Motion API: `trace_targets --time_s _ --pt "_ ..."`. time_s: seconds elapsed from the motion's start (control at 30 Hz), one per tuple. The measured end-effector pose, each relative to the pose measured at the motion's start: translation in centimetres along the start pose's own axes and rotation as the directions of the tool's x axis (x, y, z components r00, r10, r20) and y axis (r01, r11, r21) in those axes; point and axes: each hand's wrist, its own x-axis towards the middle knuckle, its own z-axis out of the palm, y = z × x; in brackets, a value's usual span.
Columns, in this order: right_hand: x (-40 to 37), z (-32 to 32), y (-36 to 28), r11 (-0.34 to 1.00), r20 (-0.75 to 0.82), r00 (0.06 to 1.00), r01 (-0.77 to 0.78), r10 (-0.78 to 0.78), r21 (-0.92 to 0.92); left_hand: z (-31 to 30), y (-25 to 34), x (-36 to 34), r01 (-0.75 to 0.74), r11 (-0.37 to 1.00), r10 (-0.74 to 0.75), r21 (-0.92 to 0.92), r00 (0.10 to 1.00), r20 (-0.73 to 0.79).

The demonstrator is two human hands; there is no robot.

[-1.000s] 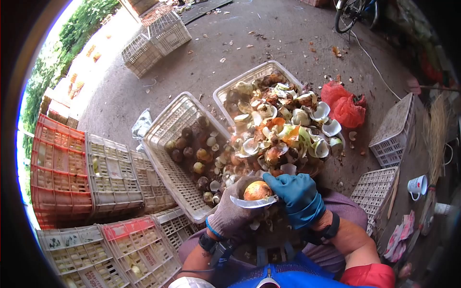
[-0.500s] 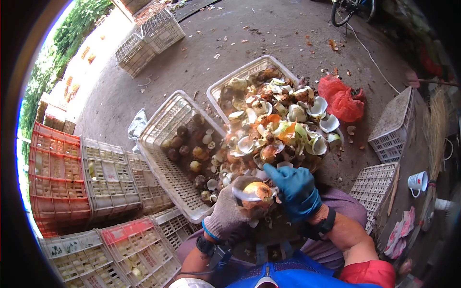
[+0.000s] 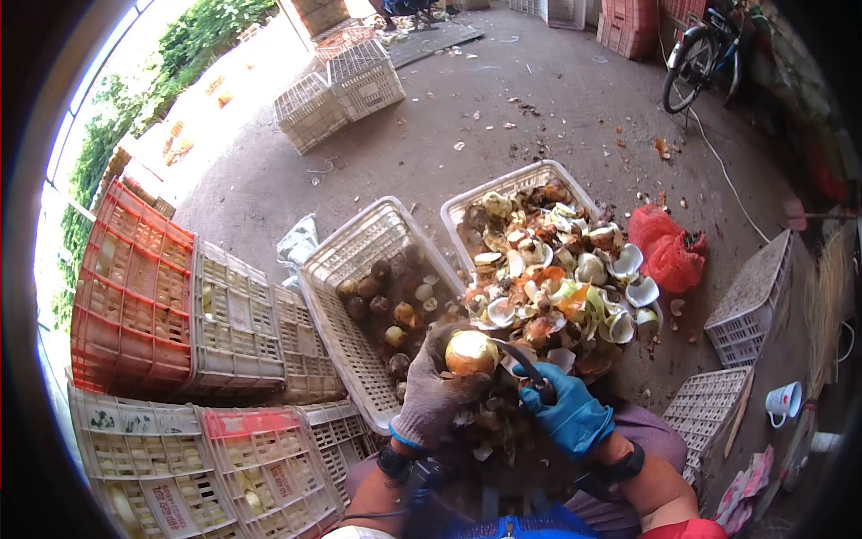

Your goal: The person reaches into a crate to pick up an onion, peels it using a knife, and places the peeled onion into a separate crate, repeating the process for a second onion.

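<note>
My left hand [image 3: 426, 402], in a grey knitted glove, is closed round an onion [image 3: 472, 354]. The onion's pale, rounded side faces up, with brown-yellow skin lower down. A blue rubber glove covers my right hand [image 3: 567, 409], whose fingers wrap the handle of a dark curved knife [image 3: 528, 364]. Its blade points left toward the onion, its far end beside the onion's right edge. Just beyond my hands lies a heap of onion peels and cut pieces [image 3: 548, 278]. Several dark-skinned onions [image 3: 382, 301] lie in the plastic crate [image 3: 337, 346] to the left.
A second crate [image 3: 566, 169] stands behind the peel heap, partly buried. Stacked crates [image 3: 238, 314] with pale contents line the left side. To the right are a red mesh bag [image 3: 664, 247], upturned crates [image 3: 741, 305], a white mug [image 3: 783, 404] and a bicycle [image 3: 696, 67] farther back.
The camera view has tilted up, so the crates sit lower and farther right. My right hand has drawn back from the onion, and the knife shows clearly. The onion now shows a smoother pale side.
</note>
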Motion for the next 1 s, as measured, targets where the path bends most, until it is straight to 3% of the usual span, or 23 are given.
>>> trace_targets --time_s 0.03,0.07,0.17,0.27,0.37,0.47,0.57,0.77,0.83,0.87,0.93,1.0 --pt "-0.2 -0.1 -0.8 1.000 0.011 1.000 -0.002 0.002 -0.030 0.1 0.0 0.0 -0.037 0.999 0.037 0.020 0.999 0.000" --pt "0.1 0.5 0.6 0.989 -0.045 0.990 0.131 -0.134 -0.069 0.1 -0.1 0.0 -0.071 0.997 0.071 0.042 0.997 0.003" --pt "0.1 -0.1 -0.5 0.985 -0.012 0.996 0.088 -0.091 -0.150 0.1 0.0 0.0 -0.093 0.995 0.090 -0.046 0.993 -0.076" --pt "-0.3 -1.4 2.8 0.857 0.068 0.988 0.156 -0.141 -0.490 -1.0 -0.2 0.6 -0.156 0.961 0.124 -0.228 0.981 -0.147" --pt "0.6 -0.1 1.2 0.908 -0.134 0.947 0.231 -0.292 -0.349 -1.4 -1.4 0.7 -0.159 0.926 0.133 -0.342 0.986 -0.097" --pt "1.3 -0.2 -0.4 0.901 -0.101 0.944 0.263 -0.314 -0.345 -0.9 -1.8 0.5 -0.104 0.939 0.095 -0.328 0.995 -0.044" --pt "1.8 0.1 -0.3 0.815 -0.090 0.891 0.360 -0.444 -0.454 -0.5 -0.9 0.2 -0.087 0.958 0.082 -0.274 0.996 -0.030" --pt "2.4 0.5 0.0 0.769 -0.141 0.906 0.247 -0.399 -0.589 0.0 -0.5 0.2 -0.069 0.965 0.058 -0.255 0.997 -0.047" --pt "2.7 0.7 0.7 0.752 -0.169 0.878 0.268 -0.447 -0.602 0.2 -0.5 0.1 -0.084 0.952 0.065 -0.295 0.995 -0.075" --pt "2.8 0.9 1.2 0.743 -0.182 0.863 0.278 -0.472 -0.609 0.3 -0.3 0.1 -0.085 0.970 0.068 -0.227 0.994 -0.085" --pt "2.9 1.9 2.6 0.908 -0.205 0.924 0.242 -0.324 -0.343 0.4 0.4 0.0 -0.083 0.993 0.074 -0.086 0.992 -0.106" --pt "2.7 2.3 2.8 0.971 -0.196 0.956 0.191 -0.217 -0.144 0.5 0.8 -0.1 -0.040 0.993 0.027 -0.115 0.993 -0.113"
